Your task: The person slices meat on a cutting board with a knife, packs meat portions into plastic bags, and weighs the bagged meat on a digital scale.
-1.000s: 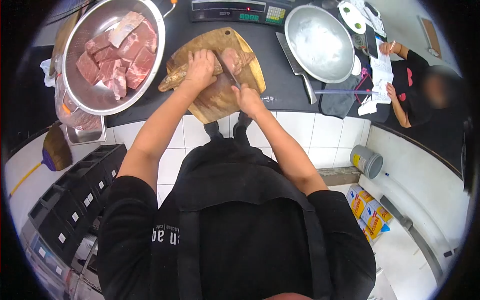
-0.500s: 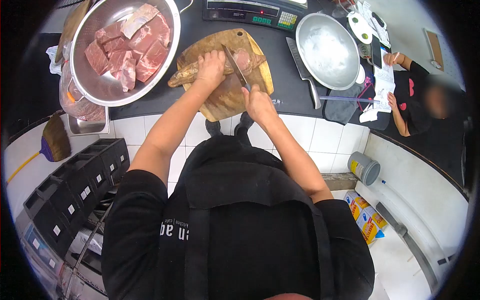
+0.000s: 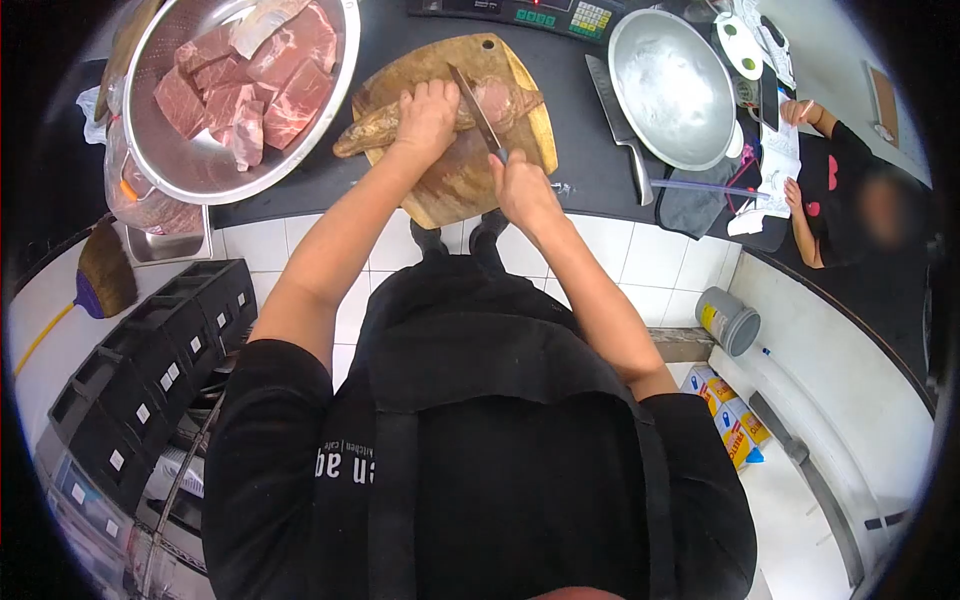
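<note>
From my remote view, the meat (image 3: 373,132) lies across the board (image 3: 455,190), the left hand (image 3: 428,118) clamped over it, fingers close together, apparently steadying it beside the knife (image 3: 475,108). The right hand (image 3: 525,188) closes around the handle, presumably for control. A basin (image 3: 185,155) keeps chunks (image 3: 290,105) nearby.

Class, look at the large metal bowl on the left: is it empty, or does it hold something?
Not empty: several chunks of raw meat lie inside the bowl.
</note>
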A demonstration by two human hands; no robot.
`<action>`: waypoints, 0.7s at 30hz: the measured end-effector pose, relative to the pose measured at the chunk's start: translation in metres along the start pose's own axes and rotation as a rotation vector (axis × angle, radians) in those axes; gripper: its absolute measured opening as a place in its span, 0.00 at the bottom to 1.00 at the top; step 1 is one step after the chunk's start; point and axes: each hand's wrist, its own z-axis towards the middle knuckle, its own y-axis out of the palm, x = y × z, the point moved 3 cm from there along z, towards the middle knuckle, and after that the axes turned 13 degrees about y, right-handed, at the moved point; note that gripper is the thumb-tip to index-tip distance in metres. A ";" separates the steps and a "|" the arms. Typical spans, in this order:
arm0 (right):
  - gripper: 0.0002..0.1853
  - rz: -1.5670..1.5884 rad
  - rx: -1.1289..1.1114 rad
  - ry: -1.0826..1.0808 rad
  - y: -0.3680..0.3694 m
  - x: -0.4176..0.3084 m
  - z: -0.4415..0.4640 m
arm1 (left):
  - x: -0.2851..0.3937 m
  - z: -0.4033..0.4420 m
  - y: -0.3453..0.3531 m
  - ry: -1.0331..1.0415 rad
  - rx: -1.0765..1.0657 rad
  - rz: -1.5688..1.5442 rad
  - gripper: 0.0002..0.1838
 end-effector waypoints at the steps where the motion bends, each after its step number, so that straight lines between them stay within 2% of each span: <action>1: 0.23 0.001 0.008 -0.016 0.004 -0.004 0.007 | -0.001 -0.001 0.000 0.016 0.003 -0.007 0.33; 6: 0.24 0.021 0.038 -0.027 0.007 -0.004 0.014 | 0.003 0.000 -0.005 0.007 -0.010 -0.032 0.32; 8: 0.24 0.015 0.024 -0.011 0.011 0.006 0.001 | 0.001 -0.001 -0.004 -0.036 -0.068 -0.038 0.36; 12: 0.24 0.033 0.004 -0.002 0.014 0.006 0.007 | 0.000 -0.001 0.000 -0.004 -0.070 -0.048 0.37; 16: 0.23 0.091 0.035 -0.069 0.015 -0.006 0.024 | -0.002 0.000 -0.004 0.004 -0.072 -0.037 0.36; 21: 0.23 0.049 0.008 0.033 0.019 0.016 -0.003 | -0.001 0.004 -0.002 -0.018 -0.046 -0.024 0.35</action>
